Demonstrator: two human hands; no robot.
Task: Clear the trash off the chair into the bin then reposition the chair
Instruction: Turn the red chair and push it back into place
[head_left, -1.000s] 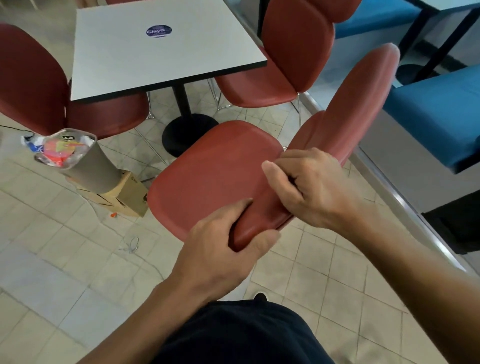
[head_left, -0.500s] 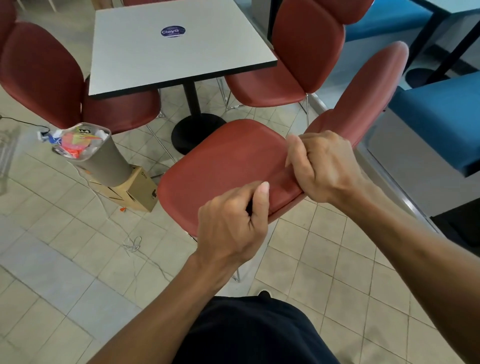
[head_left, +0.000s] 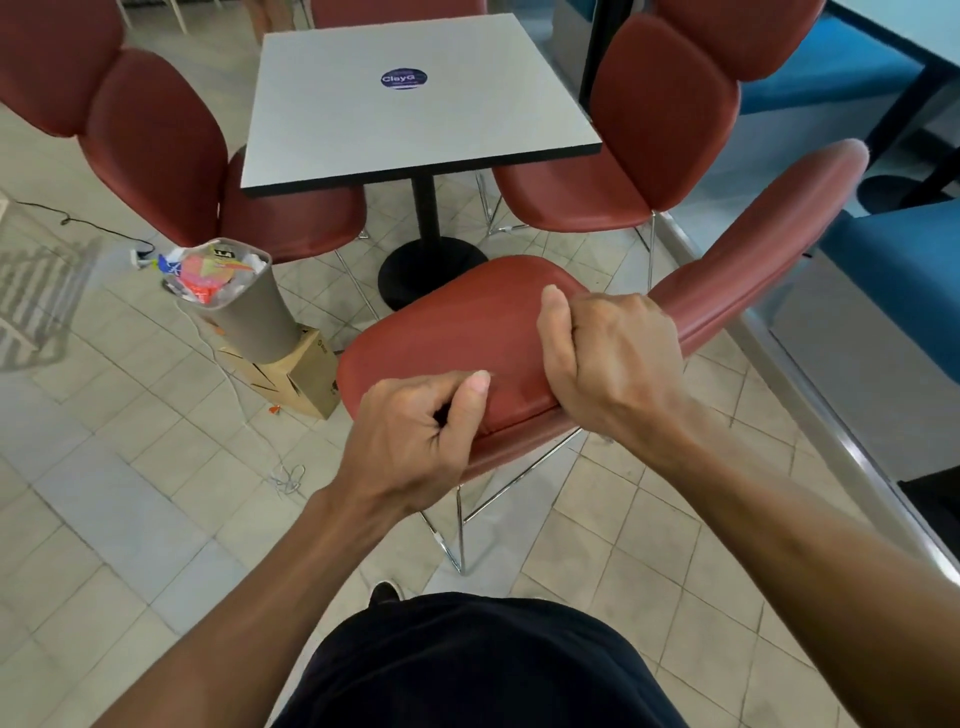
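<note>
A red padded chair (head_left: 447, 332) on chrome legs stands in front of me, its seat bare and its backrest (head_left: 769, 244) slanting up to the right. My left hand (head_left: 415, 441) grips the seat's near edge, thumb on top. My right hand (head_left: 613, 358) curls over the same edge closer to the backrest. A grey bin (head_left: 254, 317) holding colourful wrappers and crumpled paper stands on the floor to the left, on a cardboard box (head_left: 301, 379).
A white square table (head_left: 415, 104) on a black pedestal stands beyond the chair, with red chairs at its left (head_left: 156, 150) and right (head_left: 654, 130). Blue benches (head_left: 904, 291) line the right side. Thin cables (head_left: 285, 478) trail across the tiled floor near the box.
Both hands have shifted their grip on the seat edge. The chair now sits nearer the table and more level, and my view has drawn back and upward.
</note>
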